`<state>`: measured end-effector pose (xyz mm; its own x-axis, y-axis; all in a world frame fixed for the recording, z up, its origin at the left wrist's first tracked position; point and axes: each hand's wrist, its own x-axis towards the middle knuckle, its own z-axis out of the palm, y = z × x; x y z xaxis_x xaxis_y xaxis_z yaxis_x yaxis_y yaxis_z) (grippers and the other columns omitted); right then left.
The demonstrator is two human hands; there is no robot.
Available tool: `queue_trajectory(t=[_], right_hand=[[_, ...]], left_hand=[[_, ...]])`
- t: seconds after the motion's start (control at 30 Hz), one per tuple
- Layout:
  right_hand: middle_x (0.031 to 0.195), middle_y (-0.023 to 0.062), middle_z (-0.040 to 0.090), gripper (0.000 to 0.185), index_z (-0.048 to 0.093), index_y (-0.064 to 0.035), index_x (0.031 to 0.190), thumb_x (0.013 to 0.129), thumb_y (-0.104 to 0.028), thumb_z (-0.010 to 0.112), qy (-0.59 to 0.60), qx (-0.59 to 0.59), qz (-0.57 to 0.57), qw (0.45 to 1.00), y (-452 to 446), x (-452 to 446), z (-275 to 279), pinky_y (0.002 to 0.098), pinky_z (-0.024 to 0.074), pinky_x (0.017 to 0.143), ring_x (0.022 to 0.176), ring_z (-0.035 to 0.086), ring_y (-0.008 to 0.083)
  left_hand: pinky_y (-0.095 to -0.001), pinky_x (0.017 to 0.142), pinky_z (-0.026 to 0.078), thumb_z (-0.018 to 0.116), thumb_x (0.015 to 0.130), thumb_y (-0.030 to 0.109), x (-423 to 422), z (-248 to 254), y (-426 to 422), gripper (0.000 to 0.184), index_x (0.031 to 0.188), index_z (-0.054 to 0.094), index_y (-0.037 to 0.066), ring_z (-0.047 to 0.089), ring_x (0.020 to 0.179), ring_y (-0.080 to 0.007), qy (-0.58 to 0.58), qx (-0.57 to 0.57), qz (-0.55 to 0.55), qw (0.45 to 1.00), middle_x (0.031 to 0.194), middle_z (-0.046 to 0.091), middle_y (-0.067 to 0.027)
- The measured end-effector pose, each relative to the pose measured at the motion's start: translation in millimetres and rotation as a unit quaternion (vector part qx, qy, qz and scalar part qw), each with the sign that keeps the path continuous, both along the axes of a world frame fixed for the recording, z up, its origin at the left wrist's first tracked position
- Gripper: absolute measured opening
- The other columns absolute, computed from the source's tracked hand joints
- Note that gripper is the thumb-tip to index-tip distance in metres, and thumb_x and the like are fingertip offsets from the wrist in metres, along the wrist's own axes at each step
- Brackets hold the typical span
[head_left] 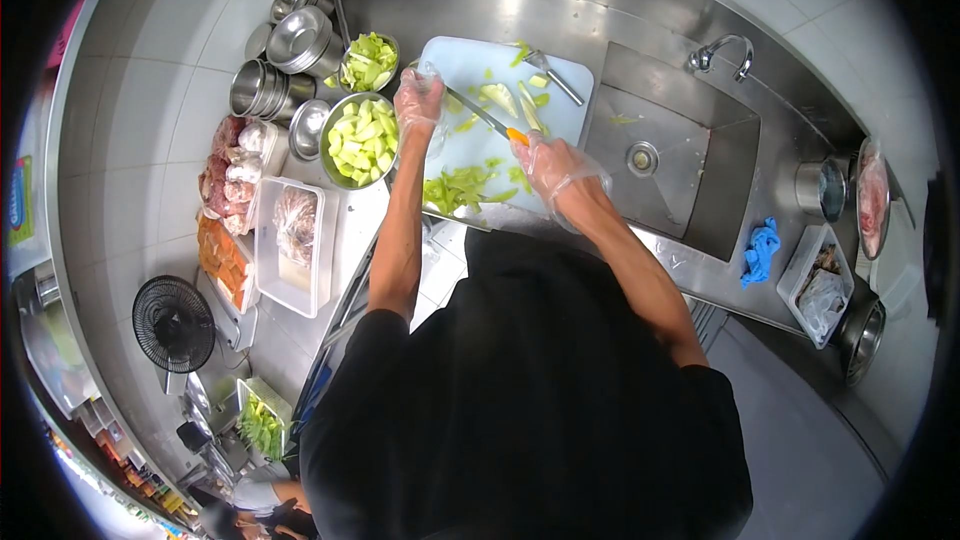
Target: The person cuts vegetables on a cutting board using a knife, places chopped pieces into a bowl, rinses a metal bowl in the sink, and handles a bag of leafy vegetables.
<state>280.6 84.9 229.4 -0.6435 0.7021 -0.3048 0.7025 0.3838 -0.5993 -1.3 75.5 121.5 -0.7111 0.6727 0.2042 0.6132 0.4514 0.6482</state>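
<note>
My right hand [556,168], in a clear plastic glove, grips the orange handle of a knife [482,114] over the white cutting board [570,130]. The blade slants up and left toward my left hand [418,100]. That hand, also gloved, is closed at the board's left edge beside the bowls; what its fingers hold, if anything, is hidden. Pale green vegetable strips [497,97] and a heap of green peelings [460,188] lie on the board. A metal-handled peeler [556,76] rests near its upper right.
Left of the board stand a bowl of green chunks [362,140], a bowl of green slices [369,62] and stacked steel containers [262,90]. A plastic tub [322,270] holds bagged food. A sink [735,170] is to the right, with a blue cloth [761,250] beyond.
</note>
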Motion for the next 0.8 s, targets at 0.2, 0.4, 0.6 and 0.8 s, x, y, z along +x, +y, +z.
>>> queue_trajectory(t=[0.2, 0.4, 0.6, 0.8], right_hand=[[0.084, 0.0269, 0.066, 0.038, 0.057, 0.0021, 0.103, 0.102, -0.033, 0.043, 0.01, -0.008, 0.03, 0.999, 6, -13, -15, 0.0535, 0.0496, 0.073, 0.082, 0.065, 0.0447], [0.083, 0.0255, 0.066, 0.039, 0.056, -0.0014, 0.105, 0.102, -0.038, 0.043, -0.003, 0.027, 0.041, 0.999, 7, -22, -43, 0.0532, 0.0495, 0.068, 0.078, 0.065, 0.0438], [0.087, 0.0237, 0.068, 0.037, 0.056, 0.0, 0.101, 0.101, -0.036, 0.046, -0.037, 0.043, 0.059, 0.997, 5, -25, -52, 0.051, 0.0528, 0.073, 0.082, 0.067, 0.0405], [0.082, 0.0223, 0.067, 0.041, 0.056, -0.0028, 0.108, 0.102, -0.041, 0.042, 0.012, 0.078, 0.034, 0.996, 7, -11, -123, 0.0522, 0.0509, 0.067, 0.076, 0.066, 0.0432]], left_hand=[[-0.0413, 0.063, 0.053, 0.073, 0.08, 0.027, 5, 6, -2, 0.034, 0.087, 0.05, 0.003, 0.068, 0.063, -0.0325, -0.034, 0.019, -0.004, 0.999, 0.07, 0.065, -0.019], [-0.0389, 0.055, 0.054, 0.071, 0.082, 0.024, 5, 7, -2, 0.032, 0.087, 0.048, 0.003, 0.068, 0.058, -0.0264, -0.106, 0.037, -0.006, 0.994, 0.068, 0.064, -0.0161], [-0.0409, 0.055, 0.054, 0.07, 0.082, 0.023, -7, -14, -2, 0.03, 0.088, 0.048, 0.003, 0.068, 0.058, -0.0265, -0.169, 0.064, -0.012, 0.984, 0.072, 0.063, -0.017], [-0.0419, 0.058, 0.053, 0.07, 0.081, 0.027, -11, -16, -3, 0.033, 0.087, 0.048, 0.004, 0.067, 0.061, -0.0303, -0.101, 0.025, 0.001, 0.995, 0.073, 0.064, -0.0189]])
